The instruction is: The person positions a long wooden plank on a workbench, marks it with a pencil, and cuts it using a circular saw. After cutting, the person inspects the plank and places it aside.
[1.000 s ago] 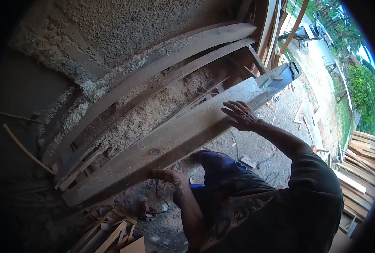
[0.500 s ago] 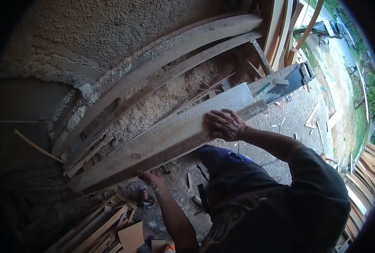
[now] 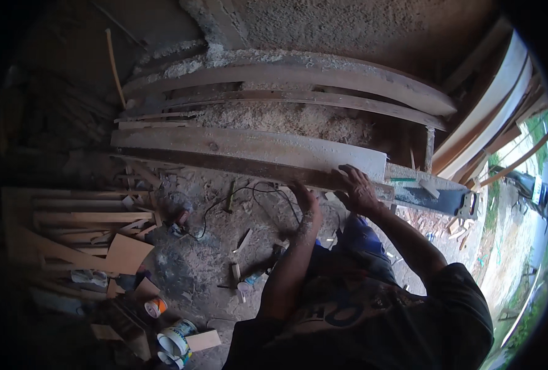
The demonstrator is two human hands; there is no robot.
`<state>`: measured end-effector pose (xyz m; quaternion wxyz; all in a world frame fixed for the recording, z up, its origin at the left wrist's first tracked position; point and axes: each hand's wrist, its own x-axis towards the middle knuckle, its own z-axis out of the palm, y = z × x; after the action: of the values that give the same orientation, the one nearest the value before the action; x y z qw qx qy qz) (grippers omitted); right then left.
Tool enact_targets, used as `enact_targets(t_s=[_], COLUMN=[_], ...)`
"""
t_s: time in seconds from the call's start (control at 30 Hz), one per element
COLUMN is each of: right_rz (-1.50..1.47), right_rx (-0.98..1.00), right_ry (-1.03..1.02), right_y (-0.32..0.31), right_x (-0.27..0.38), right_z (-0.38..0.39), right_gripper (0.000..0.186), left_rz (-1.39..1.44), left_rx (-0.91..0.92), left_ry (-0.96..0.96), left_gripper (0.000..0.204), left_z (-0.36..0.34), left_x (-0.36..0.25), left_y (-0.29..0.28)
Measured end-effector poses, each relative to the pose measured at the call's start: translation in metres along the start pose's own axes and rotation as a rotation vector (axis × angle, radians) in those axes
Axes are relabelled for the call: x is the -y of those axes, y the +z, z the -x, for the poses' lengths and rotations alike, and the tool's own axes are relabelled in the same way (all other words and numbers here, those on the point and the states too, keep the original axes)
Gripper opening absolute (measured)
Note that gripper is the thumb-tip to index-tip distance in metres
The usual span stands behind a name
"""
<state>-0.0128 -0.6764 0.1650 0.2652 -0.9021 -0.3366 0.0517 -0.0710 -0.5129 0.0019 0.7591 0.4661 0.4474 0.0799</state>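
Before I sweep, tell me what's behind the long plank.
Behind the long plank lie heaped wood shavings, then a narrow curved strip and a thicker curved board. Whatever sits low, right against the plank's far side, is covered.

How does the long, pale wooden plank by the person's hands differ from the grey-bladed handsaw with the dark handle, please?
The plank is pale wood, while the handsaw has a grey blade and dark handle. The plank is far longer than the handsaw's visible part. The right hand reaches the plank's near edge, while neither hand is on the handsaw. Both run roughly left to right.
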Motion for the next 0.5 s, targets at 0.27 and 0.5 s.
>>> enact_targets(t_s=[0.27,0.5], right_rz=[-0.022,0.196], right_rx=[0.17,0.426], right_ry=[-0.079,-0.111], right_y=[-0.034,-0.03], right_x=[-0.08,-0.114], right_z=[0.083,0.067], right_gripper=[0.088,0.106], left_rz=[-0.364,0.675], left_rx=[-0.504,-0.533], left_ry=[0.508,0.286], left_gripper=[0.055,0.062], left_z=[-0.055,0.0], left_x=[0.104,0.08], left_y=[0.05,0.13])
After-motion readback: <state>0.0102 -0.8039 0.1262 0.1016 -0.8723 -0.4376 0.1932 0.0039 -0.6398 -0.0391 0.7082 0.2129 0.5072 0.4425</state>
